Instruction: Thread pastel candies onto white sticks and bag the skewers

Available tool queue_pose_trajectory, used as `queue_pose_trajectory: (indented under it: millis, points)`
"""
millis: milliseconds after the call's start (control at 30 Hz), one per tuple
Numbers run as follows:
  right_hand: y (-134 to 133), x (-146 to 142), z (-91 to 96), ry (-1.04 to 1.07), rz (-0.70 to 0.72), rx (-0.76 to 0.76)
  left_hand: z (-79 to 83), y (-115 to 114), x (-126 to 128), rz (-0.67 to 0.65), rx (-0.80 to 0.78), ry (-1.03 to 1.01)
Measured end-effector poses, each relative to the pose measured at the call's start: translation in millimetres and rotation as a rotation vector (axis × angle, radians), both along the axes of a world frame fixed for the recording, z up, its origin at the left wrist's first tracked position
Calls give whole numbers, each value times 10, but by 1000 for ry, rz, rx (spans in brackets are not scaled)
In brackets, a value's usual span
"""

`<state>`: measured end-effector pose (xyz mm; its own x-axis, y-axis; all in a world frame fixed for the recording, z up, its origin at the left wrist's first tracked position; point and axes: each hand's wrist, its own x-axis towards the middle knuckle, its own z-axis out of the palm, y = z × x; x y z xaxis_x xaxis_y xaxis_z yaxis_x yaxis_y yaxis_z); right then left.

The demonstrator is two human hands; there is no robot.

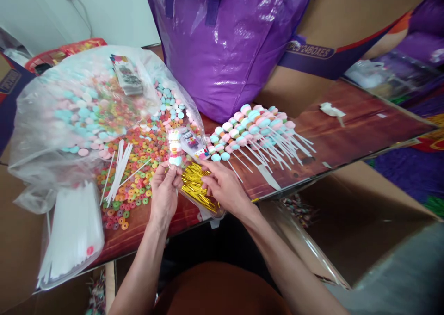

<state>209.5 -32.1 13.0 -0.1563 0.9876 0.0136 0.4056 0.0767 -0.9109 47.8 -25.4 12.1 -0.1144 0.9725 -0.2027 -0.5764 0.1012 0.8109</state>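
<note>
My left hand (165,188) is closed around the lower end of a candy skewer (175,147) in a clear wrapper, held upright. Pastel candies show through the film. To its right, my right hand (227,185) reaches over a tray of gold twist ties (196,183), its index finger stretched forward and thumb apart. Nothing can be seen in its fingers. Just beyond that finger lie printed clear wrappers (194,144). A heap of unwrapped candy skewers (253,127) on white sticks rests farther right.
Loose ring candies (138,167) cover the table's left part, beside a large plastic bag (45,107) of candies. White sticks (74,227) fill a bag at the front left. A purple bag (222,51) stands behind. An open cardboard box (347,218) sits below the right edge.
</note>
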Motion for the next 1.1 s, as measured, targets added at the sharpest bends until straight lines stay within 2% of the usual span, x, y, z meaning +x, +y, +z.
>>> queue_pose_trajectory:
  millis: [133,233,333,500,733,800,933,1100]
  points:
    - [-75,2,48,384,-75,-94,3,-19,40,-27,-29,29]
    - [-90,-94,93,492,-105,-94,44,-51,115,-12,-56,88]
    - [-75,-208,96,442,-169,-97,87,-91,191,-5,-67,122]
    - [-63,-289,45,307,-306,-96,72,-135,233,-116,-44,65]
    - [-84,-293,57,72,-335,34,32,-173,242,-119,-14,43]
    - [-86,-288,68,54,-315,83,40,-166,259,-107,-18,69]
    - [-99,-261,50,253,-204,39,62,-121,277,-113,-50,17]
    - [-117,-181,7,605,-106,-107,110,-118,218,-315,-176,-223]
